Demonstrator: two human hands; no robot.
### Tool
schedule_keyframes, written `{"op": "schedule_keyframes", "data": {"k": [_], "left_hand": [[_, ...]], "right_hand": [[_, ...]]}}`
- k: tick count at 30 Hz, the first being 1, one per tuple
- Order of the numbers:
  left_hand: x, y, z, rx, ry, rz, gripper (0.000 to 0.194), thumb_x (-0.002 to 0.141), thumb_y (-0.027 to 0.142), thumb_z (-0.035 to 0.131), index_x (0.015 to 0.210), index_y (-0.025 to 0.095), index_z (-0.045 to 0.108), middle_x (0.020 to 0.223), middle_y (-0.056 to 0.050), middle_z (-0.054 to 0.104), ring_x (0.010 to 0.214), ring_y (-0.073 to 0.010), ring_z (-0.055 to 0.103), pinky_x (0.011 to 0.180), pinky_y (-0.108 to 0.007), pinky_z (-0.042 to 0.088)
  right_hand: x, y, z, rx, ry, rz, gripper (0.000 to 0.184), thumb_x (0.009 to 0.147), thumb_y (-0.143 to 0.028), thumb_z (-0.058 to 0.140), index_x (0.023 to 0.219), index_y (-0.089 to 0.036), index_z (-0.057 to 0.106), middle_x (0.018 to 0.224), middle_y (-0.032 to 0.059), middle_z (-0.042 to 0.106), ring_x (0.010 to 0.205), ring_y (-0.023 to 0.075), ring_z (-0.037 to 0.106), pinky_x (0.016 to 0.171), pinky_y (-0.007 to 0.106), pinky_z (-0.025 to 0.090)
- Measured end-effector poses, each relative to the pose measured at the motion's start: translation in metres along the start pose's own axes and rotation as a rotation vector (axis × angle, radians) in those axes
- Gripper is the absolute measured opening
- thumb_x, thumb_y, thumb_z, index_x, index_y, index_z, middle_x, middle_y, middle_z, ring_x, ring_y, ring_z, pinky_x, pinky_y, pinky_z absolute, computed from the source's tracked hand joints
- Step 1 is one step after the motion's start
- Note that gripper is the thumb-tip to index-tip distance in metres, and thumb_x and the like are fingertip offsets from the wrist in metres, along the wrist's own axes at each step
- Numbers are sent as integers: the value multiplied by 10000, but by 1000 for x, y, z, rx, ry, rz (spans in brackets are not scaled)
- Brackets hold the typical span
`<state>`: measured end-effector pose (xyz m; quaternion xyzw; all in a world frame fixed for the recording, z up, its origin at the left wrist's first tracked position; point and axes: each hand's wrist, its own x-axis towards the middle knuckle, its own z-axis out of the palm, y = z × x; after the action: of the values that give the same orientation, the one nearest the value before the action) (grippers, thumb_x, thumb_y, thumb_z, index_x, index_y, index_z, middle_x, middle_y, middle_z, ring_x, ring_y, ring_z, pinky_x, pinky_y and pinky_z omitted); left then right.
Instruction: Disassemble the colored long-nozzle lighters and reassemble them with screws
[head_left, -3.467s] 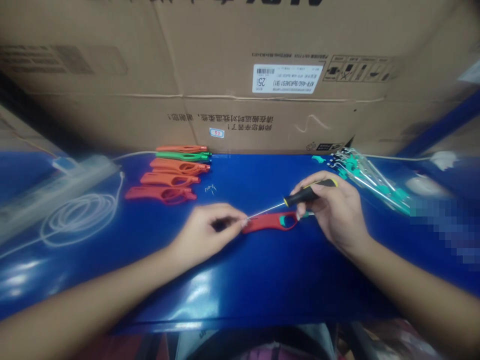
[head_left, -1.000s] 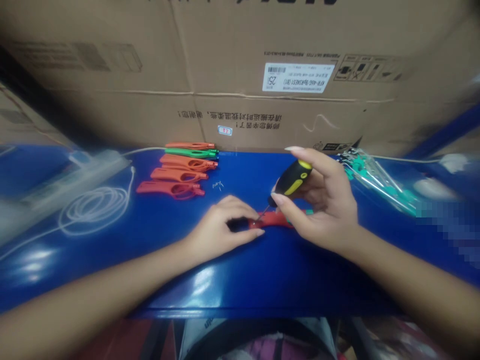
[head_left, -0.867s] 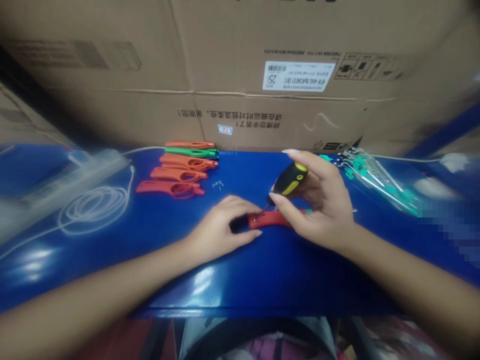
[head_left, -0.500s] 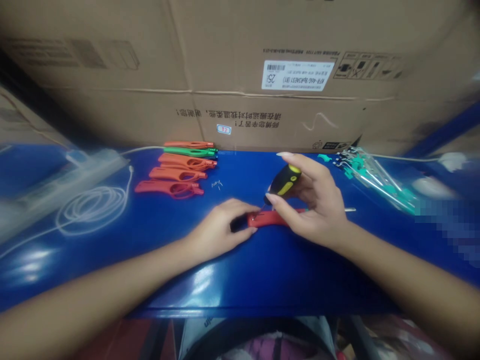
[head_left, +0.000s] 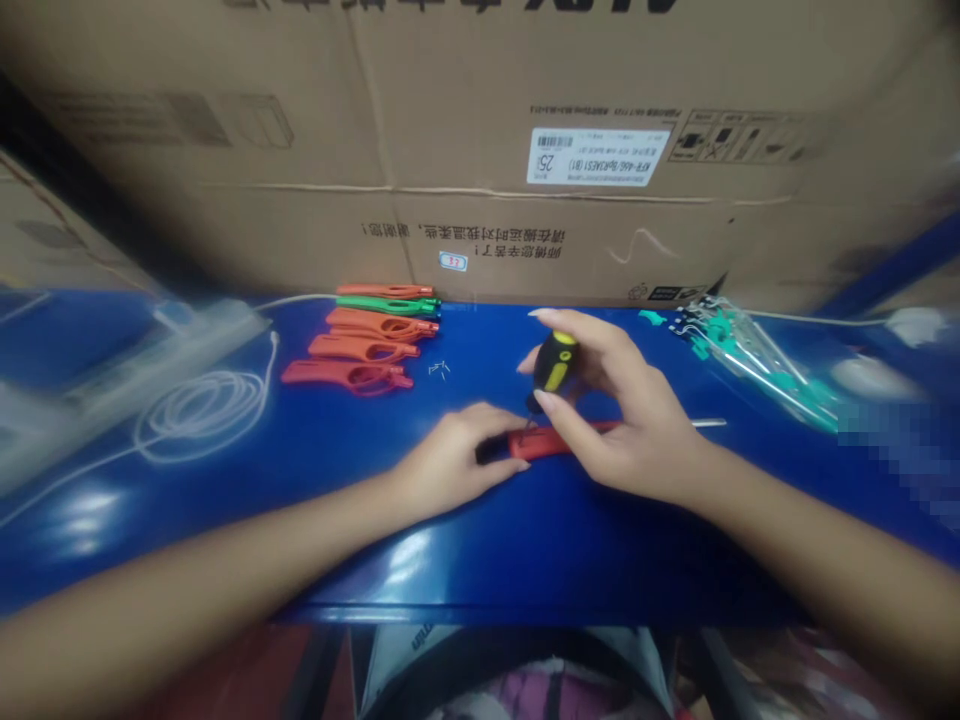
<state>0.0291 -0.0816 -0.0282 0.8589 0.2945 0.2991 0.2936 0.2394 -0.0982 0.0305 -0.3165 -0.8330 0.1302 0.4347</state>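
A red lighter body (head_left: 553, 440) lies on the blue table, its metal tube pointing right past my right hand. My left hand (head_left: 465, 450) grips its left end between thumb and fingers. My right hand (head_left: 637, 400) is closed around a black and yellow screwdriver (head_left: 555, 368), held nearly upright with its tip down at the lighter's left end. My right hand hides part of the lighter's middle. Several small screws (head_left: 439, 370) lie loose to the upper left of my hands.
Several red, orange and green lighter shells (head_left: 349, 376) are lined up at the back left. Tubes with teal parts (head_left: 750, 350) lie in a pile at the right. A coiled white cable (head_left: 202, 415) and a power strip (head_left: 187, 345) are at the left. A cardboard box (head_left: 450, 120) stands behind.
The screwdriver's handle has become more upright in my right hand. The whole view has shifted slightly. My left hand keeps its hold on the lighter.
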Motion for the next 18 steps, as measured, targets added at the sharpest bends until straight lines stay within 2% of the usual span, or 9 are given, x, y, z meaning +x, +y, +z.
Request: {"op": "schedule_keyframes", "data": {"k": [4, 6, 8, 10, 12, 15, 16, 18], "left_hand": [[6, 1, 7, 21, -40, 42, 260, 875, 221, 735, 1131, 184, 703, 1117, -67, 744, 1015, -224, 669, 927, -371, 526], [12, 1, 11, 27, -54, 67, 279, 869, 208, 738, 1144, 186, 695, 1133, -72, 734, 1031, -232, 664, 942, -387, 522], [20, 3, 16, 31, -70, 83, 317, 865, 212, 743, 1173, 172, 680, 1129, -82, 730, 1045, -243, 658, 954, -402, 519], [29, 5, 21, 47, -94, 89, 328, 864, 226, 748, 1176, 153, 676, 1090, -89, 732, 1020, -249, 659, 937, -408, 525], [37, 7, 27, 68, -107, 90, 336, 853, 226, 760, 1168, 141, 679, 1052, -91, 732, 986, -251, 662, 915, -411, 530], [43, 7, 32, 66, -89, 101, 363, 836, 213, 774, 1177, 137, 677, 1057, -95, 729, 990, -254, 663, 927, -421, 527], [44, 7, 34, 56, -83, 103, 365, 837, 218, 774, 1179, 138, 676, 1068, -97, 727, 1005, -256, 661, 936, -424, 525], [44, 4, 34, 36, -80, 100, 359, 845, 239, 770, 1177, 140, 677, 1095, -102, 721, 1031, -259, 656, 943, -426, 524]], "right_hand": [[1, 2, -9, -194, 15, -125, 518, 914, -212, 647, 1407, -270, 498, 1066, 48, 684, 804, 173, 670, 729, 307, 597], [1, 5, -16, -274, 38, -188, 477, 912, -245, 673, 1368, -277, 536, 1009, 31, 698, 782, 166, 666, 735, 299, 586], [2, 8, -24, -271, 12, -146, 482, 947, -261, 624, 1414, -275, 503, 1093, 45, 705, 794, 158, 670, 741, 295, 579], [3, 10, -33, -186, -68, -44, 506, 1002, -243, 504, 1499, -264, 411, 1191, 66, 690, 764, 138, 669, 718, 285, 576], [4, 12, -41, -137, -105, 9, 493, 1014, -230, 463, 1503, -249, 412, 1177, 65, 702, 685, 117, 653, 666, 267, 565], [2, 17, -47, -290, 29, -33, 389, 930, -311, 650, 1309, -232, 610, 1045, 41, 748, 624, 120, 638, 643, 260, 550], [1, 19, -47, -353, 82, -49, 378, 897, -335, 698, 1256, -230, 642, 1019, 38, 756, 621, 124, 638, 650, 263, 549], [-2, 22, -48, -360, 102, -41, 383, 929, -344, 657, 1293, -231, 621, 1067, 50, 755, 617, 120, 640, 666, 269, 555]]}}
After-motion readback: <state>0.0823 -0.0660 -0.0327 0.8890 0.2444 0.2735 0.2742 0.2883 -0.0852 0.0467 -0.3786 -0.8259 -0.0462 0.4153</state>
